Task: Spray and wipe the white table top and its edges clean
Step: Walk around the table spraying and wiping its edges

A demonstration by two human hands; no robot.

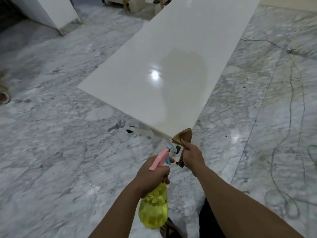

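Note:
The glossy white table top stretches away from me, its near corner just in front of my hands. My left hand grips the neck of a yellow spray bottle with a pink and blue trigger head, nozzle pointing toward the table's near corner. My right hand holds a brown cloth bunched against that near corner. A faint damp-looking patch shows on the top's middle.
Grey-veined marble floor surrounds the table. A thin cable snakes across the floor on the right. A white cabinet or panel stands at the far left, and wooden furniture legs at the far end.

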